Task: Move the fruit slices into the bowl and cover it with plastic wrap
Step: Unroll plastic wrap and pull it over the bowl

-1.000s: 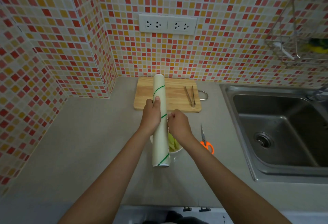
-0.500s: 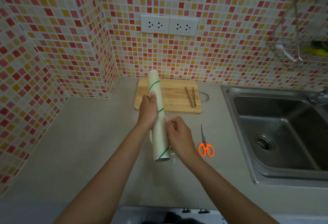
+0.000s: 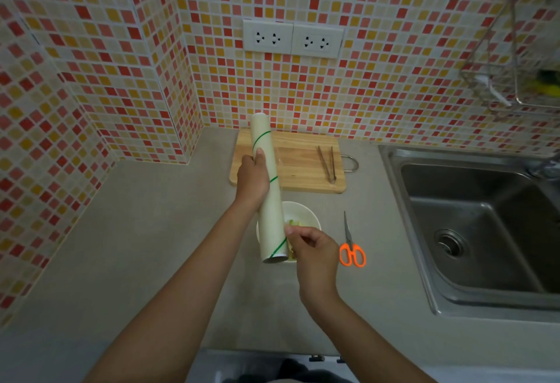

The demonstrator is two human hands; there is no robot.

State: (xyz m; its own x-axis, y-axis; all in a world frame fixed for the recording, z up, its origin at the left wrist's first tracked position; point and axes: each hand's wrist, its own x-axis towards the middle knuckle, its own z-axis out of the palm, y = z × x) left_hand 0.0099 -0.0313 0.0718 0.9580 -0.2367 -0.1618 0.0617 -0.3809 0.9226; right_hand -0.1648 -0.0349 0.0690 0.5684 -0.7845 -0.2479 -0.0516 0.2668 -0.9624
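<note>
Grey table (image 3: 136,231) under the bowl (image 3: 306,211): left hand (image 3: 251,179) grips the wrap roll (image 3: 268,197). Right hand (image 3: 312,249) seems to pinch the film's edge; better to draw it steadily rightward over the rim.

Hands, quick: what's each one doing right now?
Left hand: grips the wrap roll around its middle.
Right hand: fingers pinched at the roll's near end, over the bowl; whether they hold film cannot be told.

A home kitchen: mosaic wall tiles (image 3: 121,49), a steel sink (image 3: 485,231), a wooden chopping board (image 3: 303,164) on the grey bench (image 3: 136,231), wall sockets (image 3: 292,38).
</note>
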